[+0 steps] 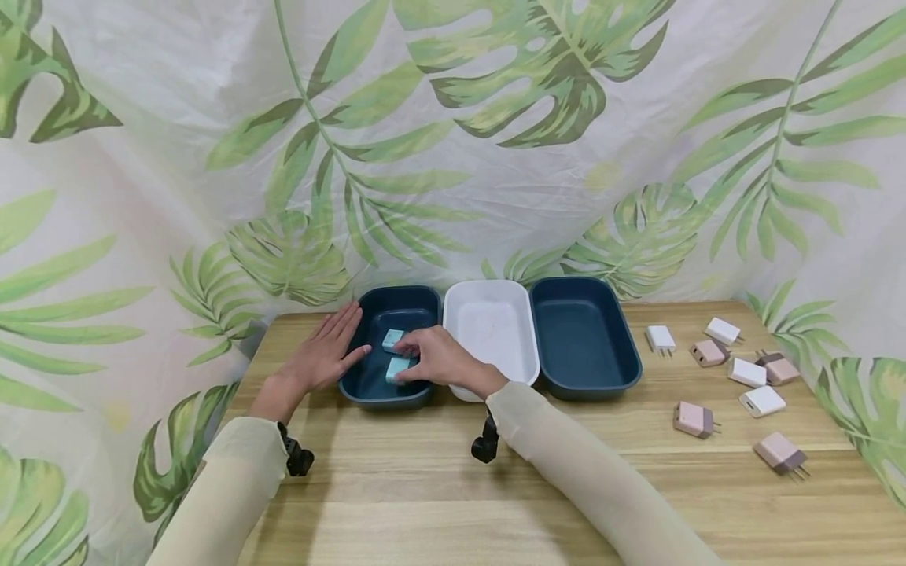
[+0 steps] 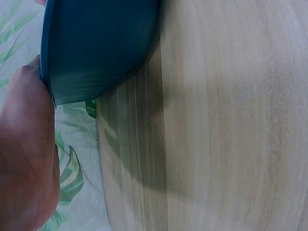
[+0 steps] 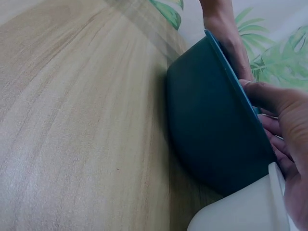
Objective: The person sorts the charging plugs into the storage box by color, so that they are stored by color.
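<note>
My right hand (image 1: 447, 358) reaches into the left dark blue bin (image 1: 385, 402) and pinches a light teal charger plug (image 1: 397, 369), thumb on its near side and fingertips on its far side. Just beyond lies a second teal charger plug (image 1: 392, 339), overlapped by the fingertips in the head view. My left hand (image 1: 324, 351), fingers extended, rests along the left rim of that bin. In the left wrist view, part of the left hand (image 2: 29, 149) shows against the bin's outer wall (image 2: 96, 57). The bin wall hides the plugs in the right wrist view.
To the right of that bin stand a white bin (image 1: 488, 322) and another dark blue bin (image 1: 587, 338), side by side. Several white charger plugs (image 1: 660, 339) and pink charger plugs (image 1: 778, 452) lie scattered on the wooden table (image 1: 425, 487). A leaf-patterned cloth (image 1: 524, 212) hangs behind.
</note>
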`<state>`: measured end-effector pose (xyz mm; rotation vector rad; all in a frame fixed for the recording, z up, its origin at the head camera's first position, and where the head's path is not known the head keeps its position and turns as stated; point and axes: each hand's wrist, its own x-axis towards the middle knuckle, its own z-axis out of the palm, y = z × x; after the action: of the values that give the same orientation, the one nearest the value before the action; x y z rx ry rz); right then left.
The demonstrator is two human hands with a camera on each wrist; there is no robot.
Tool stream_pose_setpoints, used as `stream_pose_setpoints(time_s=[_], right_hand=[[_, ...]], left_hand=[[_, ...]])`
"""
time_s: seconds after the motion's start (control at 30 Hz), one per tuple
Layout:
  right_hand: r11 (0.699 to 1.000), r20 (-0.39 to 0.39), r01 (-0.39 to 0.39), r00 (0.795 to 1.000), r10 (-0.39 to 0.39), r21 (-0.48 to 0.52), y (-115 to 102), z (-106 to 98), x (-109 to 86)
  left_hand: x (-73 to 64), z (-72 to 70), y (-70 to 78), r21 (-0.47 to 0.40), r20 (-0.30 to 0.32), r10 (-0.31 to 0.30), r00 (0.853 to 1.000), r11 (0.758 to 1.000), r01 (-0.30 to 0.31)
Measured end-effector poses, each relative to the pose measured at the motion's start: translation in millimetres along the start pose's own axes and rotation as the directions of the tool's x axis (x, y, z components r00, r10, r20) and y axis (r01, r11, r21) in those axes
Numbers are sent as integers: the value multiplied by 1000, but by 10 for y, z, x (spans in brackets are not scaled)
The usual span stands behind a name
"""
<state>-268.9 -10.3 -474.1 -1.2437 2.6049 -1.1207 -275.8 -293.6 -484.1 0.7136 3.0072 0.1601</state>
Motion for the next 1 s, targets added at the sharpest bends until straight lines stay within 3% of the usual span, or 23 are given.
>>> stream_pose_setpoints(time_s=[0.13, 0.57, 0.8, 1.0], right_hand=[[997, -6, 18, 1000, -17, 78, 12, -11, -19], [987, -36, 51, 998, -46, 153, 4, -81, -98], [985, -72, 54, 996, -43, 161, -12, -296, -213], [987, -78, 55, 996, -43, 151, -13, -507, -383]], left_hand=[[-1, -8, 10, 3, -5, -2, 1000, 1000, 2], [-18, -15, 2, -30, -2, 4, 1000, 1000, -4], [-4, -78, 19, -91, -32, -4, 999, 996, 1], [54, -184, 207, -69, -35, 12, 999, 997, -15]])
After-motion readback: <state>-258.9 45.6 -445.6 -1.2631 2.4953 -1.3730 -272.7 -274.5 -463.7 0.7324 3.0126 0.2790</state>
